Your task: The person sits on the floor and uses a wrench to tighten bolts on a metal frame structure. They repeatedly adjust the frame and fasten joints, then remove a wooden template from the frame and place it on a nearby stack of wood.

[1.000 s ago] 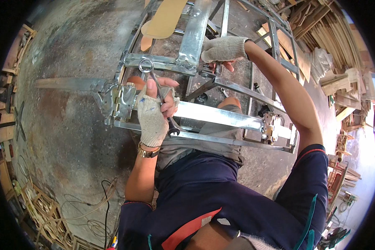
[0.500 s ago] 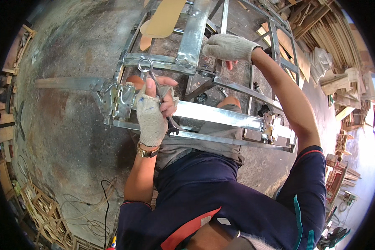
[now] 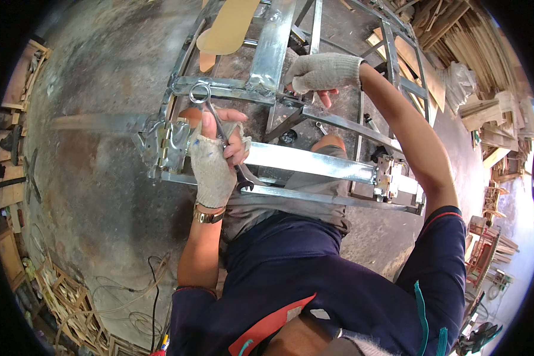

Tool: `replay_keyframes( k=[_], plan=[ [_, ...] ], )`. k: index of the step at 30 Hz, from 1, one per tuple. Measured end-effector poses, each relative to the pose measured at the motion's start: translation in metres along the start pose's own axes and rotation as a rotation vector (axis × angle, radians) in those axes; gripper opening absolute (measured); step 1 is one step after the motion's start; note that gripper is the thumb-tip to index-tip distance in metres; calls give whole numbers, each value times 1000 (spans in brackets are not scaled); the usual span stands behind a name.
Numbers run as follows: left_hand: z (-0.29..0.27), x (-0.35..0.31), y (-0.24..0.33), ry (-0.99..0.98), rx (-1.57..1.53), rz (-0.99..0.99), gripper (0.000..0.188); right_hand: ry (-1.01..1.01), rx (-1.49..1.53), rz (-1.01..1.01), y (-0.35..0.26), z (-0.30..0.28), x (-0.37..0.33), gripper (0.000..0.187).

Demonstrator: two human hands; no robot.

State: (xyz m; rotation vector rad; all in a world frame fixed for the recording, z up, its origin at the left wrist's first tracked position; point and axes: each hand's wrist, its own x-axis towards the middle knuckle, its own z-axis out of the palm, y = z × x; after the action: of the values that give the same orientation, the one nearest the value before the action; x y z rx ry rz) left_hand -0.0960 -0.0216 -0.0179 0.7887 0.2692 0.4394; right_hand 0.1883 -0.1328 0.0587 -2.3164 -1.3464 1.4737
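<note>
In my left hand point(image 3: 215, 160), in a fingerless knitted glove, is a combination wrench point(image 3: 221, 130). Its ring end points up and away, its open jaw down by my wrist. Beyond lies a welded metal frame point(image 3: 314, 160), its near bar crossing over my legs. My right hand point(image 3: 326, 74), gloved likewise, reaches over the frame beside a joint of its bars. Its fingers bend down and look pinched; whatever is between them is hidden by the glove. A metal hinge point(image 3: 169, 142) sits left of my left hand, another hinge point(image 3: 385, 178) at the right end of the bar.
On the concrete floor under the frame lie a second wrench point(image 3: 321, 128) and a small black round object point(image 3: 288, 136). A tan flat board point(image 3: 228, 29) rests on the frame's far left. Timber point(image 3: 451, 47) is stacked far right; cables point(image 3: 139, 291) and wood scraps point(image 3: 62, 296) lie lower left.
My right hand has shifted slightly down and left, its fingers pointing lower by the joint. The left hand, still holding the wrench, has moved slightly left.
</note>
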Motion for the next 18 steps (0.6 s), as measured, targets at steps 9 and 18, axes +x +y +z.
replay_keyframes(
  k=[9, 18],
  plan=[
    [-1, 2, 1, -39, -102, 9, 56, 60, -120, 199, -27, 14, 7, 51],
    [1, 13, 7, 84, -127, 209, 37, 690, -156, -123, -29, 54, -94, 52]
  ],
)
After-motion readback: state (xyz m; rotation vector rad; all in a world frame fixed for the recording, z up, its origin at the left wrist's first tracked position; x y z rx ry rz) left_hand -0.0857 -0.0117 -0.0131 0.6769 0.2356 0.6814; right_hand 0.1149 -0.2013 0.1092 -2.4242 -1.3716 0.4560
